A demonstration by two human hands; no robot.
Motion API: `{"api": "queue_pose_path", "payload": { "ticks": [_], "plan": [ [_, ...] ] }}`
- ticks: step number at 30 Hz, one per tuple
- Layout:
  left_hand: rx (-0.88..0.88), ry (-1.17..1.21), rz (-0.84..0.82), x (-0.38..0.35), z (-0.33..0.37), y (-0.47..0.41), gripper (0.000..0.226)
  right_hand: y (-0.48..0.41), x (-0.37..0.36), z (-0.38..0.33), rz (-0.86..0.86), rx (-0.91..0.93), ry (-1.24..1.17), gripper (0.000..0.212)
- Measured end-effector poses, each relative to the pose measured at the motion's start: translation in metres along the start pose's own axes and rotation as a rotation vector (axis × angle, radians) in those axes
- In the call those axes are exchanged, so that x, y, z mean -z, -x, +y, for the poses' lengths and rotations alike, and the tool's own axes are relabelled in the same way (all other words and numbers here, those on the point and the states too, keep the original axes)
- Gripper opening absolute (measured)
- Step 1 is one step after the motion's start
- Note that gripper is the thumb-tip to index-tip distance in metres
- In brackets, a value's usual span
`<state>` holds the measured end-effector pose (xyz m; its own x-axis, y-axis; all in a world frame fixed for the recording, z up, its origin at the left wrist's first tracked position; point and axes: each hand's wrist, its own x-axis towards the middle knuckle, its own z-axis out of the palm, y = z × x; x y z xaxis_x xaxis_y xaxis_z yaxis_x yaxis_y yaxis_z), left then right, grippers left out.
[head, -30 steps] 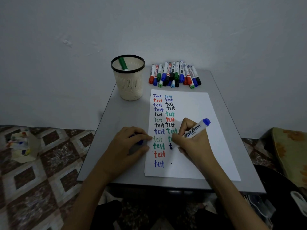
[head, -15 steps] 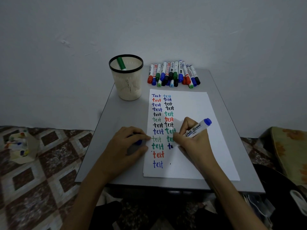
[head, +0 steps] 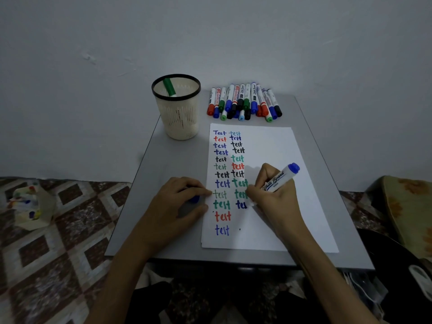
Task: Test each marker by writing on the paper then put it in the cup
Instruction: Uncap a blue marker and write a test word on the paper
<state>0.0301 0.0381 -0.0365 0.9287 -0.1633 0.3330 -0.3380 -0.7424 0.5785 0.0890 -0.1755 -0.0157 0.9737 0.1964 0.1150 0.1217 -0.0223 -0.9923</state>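
Mid-word here. My right hand [head: 273,202] has the blue marker [head: 279,177] in a writing grip: thumb and first fingers [head: 265,174] pinched round the barrel low down, the blue back end sticking up and away past the knuckles. The tip itself is hidden under those fingers, so I can't say for sure that it's touching the paper [head: 280,148]. Just left of the fingertips I read a blue "tes", a letter short, so I judge this is the test-writing step for this marker and not yet the drop.

My left hand [head: 173,206] is curled loosely round the blue cap [head: 194,199], which peeks out below the index finger, while the fingertips [head: 205,191] rest right at the paper's left edge, pinning the sheet to the table [head: 163,164].

Next, as I see it: finish the last "t" just beyond the pinching fingers, lift off, then bring cap and tip together between the two hands and press home. After that it's a reach up and left, well away from both sets of fingers, to the cup [head: 178,113], where a green marker [head: 168,86] leans inside. The row of markers [head: 244,102] lies far ahead of the right fingers, untested by my reckoning.
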Motion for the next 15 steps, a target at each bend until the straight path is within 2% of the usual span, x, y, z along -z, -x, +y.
{"api": "queue_pose_path", "payload": {
  "ticks": [9, 15],
  "plan": [
    [0.002, -0.006, -0.002, -0.0001, 0.0002, 0.0001, 0.037, 0.0008, -0.0005, -0.0002, 0.100, 0.009, 0.000, 0.031],
    [0.002, -0.007, 0.005, -0.0002, 0.0001, 0.0001, 0.037, 0.0014, 0.0007, 0.0018, 0.077, 0.005, -0.041, 0.032]
  ]
}}
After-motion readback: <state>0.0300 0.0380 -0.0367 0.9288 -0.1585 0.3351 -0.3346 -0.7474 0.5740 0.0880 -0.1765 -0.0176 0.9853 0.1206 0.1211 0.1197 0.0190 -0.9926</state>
